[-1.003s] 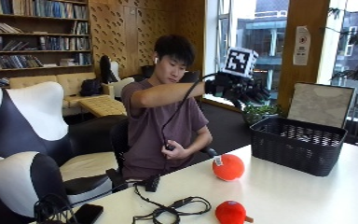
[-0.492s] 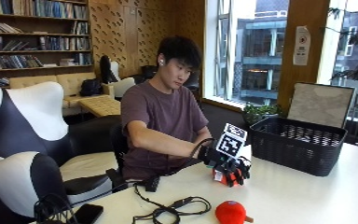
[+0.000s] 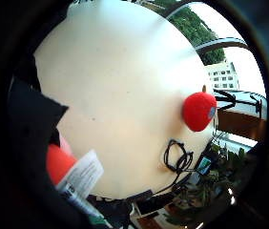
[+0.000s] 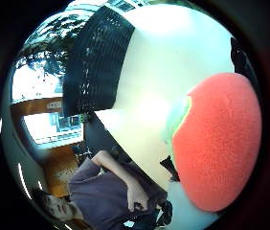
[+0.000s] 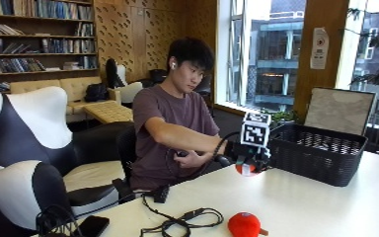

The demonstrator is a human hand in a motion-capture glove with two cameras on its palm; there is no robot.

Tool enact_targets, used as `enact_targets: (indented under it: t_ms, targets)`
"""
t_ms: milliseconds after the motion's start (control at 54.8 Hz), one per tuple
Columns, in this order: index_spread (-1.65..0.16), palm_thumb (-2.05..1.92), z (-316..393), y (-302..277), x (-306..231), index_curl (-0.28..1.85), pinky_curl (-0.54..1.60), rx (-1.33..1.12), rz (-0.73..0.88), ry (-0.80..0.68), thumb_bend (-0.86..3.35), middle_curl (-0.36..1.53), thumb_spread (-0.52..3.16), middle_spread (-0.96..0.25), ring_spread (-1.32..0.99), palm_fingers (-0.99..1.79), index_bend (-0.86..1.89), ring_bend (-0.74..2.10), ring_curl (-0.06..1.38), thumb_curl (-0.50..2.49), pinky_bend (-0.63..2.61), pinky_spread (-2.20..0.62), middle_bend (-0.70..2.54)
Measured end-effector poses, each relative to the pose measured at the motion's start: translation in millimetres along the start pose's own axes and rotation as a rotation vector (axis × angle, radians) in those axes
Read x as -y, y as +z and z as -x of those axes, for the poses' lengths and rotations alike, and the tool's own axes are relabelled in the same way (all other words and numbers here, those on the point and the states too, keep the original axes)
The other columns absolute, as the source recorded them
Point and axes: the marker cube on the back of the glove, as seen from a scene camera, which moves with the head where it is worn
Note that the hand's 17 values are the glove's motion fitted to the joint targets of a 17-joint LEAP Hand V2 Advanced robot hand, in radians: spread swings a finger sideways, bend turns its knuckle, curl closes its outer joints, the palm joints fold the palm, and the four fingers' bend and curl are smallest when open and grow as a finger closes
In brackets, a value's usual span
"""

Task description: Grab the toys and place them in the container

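Gripping an orange ball (image 5: pixel 246 169) in the gloved right hand (image 5: pixel 247 157), raised just off the white table (image 5: pixel 321 207) beside the black basket (image 5: pixel 318 153)'s near wall, with the second ball (image 5: pixel 244 224) well apart toward the front edge.

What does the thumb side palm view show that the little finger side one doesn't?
Only the thumb side view shows the black basket on the table and the person's bare hand. Only the little finger side view shows the second red toy lying on the table beside a coiled cable. Both show the white table and the red toy close to the palm.
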Motion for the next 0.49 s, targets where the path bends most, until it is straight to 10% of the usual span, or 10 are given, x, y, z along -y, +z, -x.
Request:
enact_targets:
  t_ms: [492]
  targets:
    - [-0.46, 0.63, 177, -259, 58, 0.72, 0.59, -0.133, -0.279, -0.172, 0.08, 0.85, 0.47, -0.34, -0.47, 0.76, 0.92, 1.33, 0.78, 0.9, 1.27, -0.33, 1.18]
